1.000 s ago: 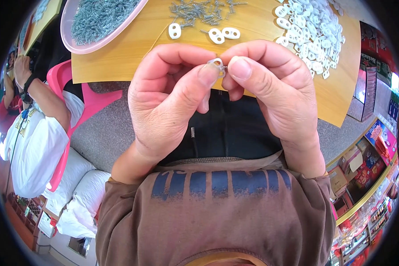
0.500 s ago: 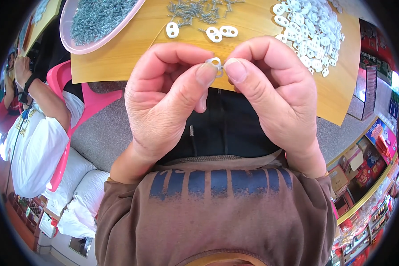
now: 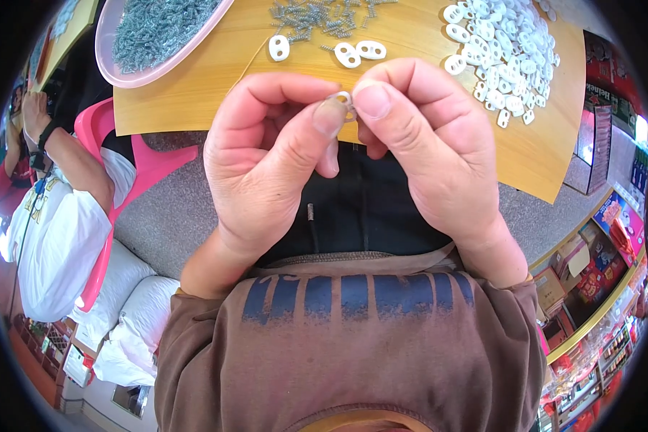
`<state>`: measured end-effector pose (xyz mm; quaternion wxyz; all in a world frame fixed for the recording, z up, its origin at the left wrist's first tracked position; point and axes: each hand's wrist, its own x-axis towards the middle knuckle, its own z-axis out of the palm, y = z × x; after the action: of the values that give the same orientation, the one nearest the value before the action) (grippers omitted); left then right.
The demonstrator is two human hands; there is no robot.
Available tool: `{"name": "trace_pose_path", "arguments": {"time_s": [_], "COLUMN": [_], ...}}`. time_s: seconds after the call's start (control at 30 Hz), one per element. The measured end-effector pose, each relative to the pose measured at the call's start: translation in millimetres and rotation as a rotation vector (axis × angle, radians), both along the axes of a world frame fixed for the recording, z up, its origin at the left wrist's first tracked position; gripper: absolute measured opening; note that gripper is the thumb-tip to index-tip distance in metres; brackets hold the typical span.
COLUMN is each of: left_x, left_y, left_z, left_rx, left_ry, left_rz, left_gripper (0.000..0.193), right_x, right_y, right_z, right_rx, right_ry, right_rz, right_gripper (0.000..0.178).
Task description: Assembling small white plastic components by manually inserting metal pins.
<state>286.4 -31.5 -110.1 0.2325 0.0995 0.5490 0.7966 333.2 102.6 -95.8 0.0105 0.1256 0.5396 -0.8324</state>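
In front of my body, above the table's near edge, both hands meet at a small white plastic piece with two holes (image 3: pixel 345 99). My left hand (image 3: pixel 266 158) pinches it between thumb and forefinger, which cover part of it. Closed too, thumb against forefinger, my right hand (image 3: pixel 432 147) is at the piece's right edge; whatever its fingertips grip is hidden. Past the hands lie white two-hole pieces: one single piece (image 3: pixel 279 47) and a side-by-side pair, an upright piece (image 3: pixel 348 55) and a slanted piece (image 3: pixel 371 50). Behind them spreads a loose heap of small metal springs (image 3: pixel 317 20).
A pink basin (image 3: pixel 155 78) full of springs stands at the table's far left. On the right is a large pile of white two-hole pieces (image 3: pixel 507 65). Left of the wooden table (image 3: pixel 173 111) are a pink chair (image 3: pixel 97 144), another person's arm (image 3: pixel 79 162) and white sacks (image 3: pixel 140 309).
Both hands have shifted slightly left. The right thumb has come up to the piece's upper right edge, and less of the piece shows.
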Motion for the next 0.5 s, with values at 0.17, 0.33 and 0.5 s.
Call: {"name": "trace_pose_path", "arguments": {"time_s": [0.17,0.33,0.5], "left_x": [-2.9,-3.0,-2.9], "left_y": [-0.4,-1.2,-1.4], "left_z": [2.8,2.6,1.7], "left_rx": [0.065,0.111,0.139], "left_ry": [-0.094,-0.123,-0.165], "left_rz": [-0.036,-0.068,-0.068], "left_gripper": [0.015,0.016,0.016], "right_x": [-0.7,1.3,1.0], "right_y": [3.3,3.6,3.9], "right_z": [5.6,4.9,6.2], "right_rx": [-0.049,0.016,-0.041], "right_ry": [0.066,0.043,0.028], "right_rz": [-0.015,-0.013,-0.017], "right_gripper": [0.016,0.016,0.016]}}
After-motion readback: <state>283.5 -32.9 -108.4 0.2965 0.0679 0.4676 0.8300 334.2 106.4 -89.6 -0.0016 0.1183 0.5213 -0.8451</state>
